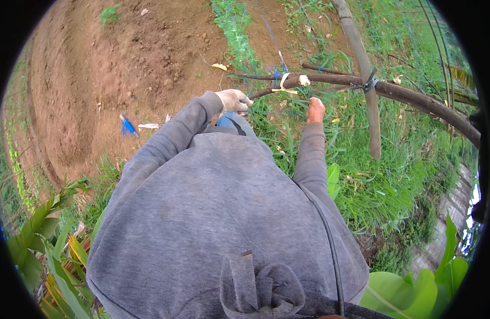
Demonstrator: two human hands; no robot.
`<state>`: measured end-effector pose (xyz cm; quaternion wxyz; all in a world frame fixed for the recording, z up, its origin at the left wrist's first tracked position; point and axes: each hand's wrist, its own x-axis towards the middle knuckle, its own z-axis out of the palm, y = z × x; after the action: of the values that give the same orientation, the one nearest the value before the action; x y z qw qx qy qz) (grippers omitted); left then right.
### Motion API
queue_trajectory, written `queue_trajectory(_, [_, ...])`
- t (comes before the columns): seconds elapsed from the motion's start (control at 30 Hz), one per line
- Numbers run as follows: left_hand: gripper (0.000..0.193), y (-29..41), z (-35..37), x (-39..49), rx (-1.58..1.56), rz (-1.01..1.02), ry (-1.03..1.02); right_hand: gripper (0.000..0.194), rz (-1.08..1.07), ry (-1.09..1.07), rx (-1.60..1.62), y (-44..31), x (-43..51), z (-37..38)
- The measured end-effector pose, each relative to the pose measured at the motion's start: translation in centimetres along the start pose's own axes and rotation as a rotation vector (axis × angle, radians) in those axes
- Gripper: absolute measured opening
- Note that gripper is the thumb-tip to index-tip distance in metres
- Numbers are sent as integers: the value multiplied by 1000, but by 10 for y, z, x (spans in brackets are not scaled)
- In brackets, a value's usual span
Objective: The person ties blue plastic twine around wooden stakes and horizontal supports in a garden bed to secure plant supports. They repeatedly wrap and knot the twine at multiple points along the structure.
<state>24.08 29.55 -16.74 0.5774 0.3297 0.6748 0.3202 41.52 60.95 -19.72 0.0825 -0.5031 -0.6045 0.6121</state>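
My left hand (233, 100), pale as if gloved, is at the near end of a thin wooden pole (262, 93); its fingers are curled, but whether they grip the pole or a cord is unclear. To the right, my right hand (315, 110) is closed in a fist, and what is inside cannot be made out. A thin blue string (270, 112) runs low between the hands. Beyond them, a pale strip (284, 84) is tied around the wooden poles, with blue twine (277, 72) beside it. A thicker pole (412, 99) extends right, lashed with a dark tie to a bamboo post (368, 87).
Bare brown soil (81, 79) lies to the left, with a blue bundle of twine (128, 126) and a white scrap (149, 126) on it. Grass (372, 187) covers the right side. A row of green plants (233, 32) stands ahead; broad leaves (404, 293) fill the lower right.
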Motion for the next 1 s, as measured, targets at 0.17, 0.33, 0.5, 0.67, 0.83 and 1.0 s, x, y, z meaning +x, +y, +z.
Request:
queue_trajectory(0.17, [36, -31, -3, 3, -266, -114, -177, 17, 44, -138, -24, 33, -25, -38])
queue_trajectory(0.33, [38, -59, -21, -17, -11, -261, 282, 14, -8, -188, 17, 49, -49, -25])
queue_trajectory(0.5, [44, -31, -24, -23, 650, -221, 503, 11, 144, -314, 140, 63, -102, 11])
queue_trajectory(0.67, [30, 20, 23, 29, 79, 185, 376, 9, 191, -346, 191, 50, -135, 39])
queue_trajectory(0.83, [31, 50, 73, 67, -1146, 28, 79, 8, 164, -360, 248, 41, -156, 65])
queue_trajectory(1.0, [19, 36, 65, 64, -1232, 105, 31, 11, 144, -424, 227, 33, -162, 81])
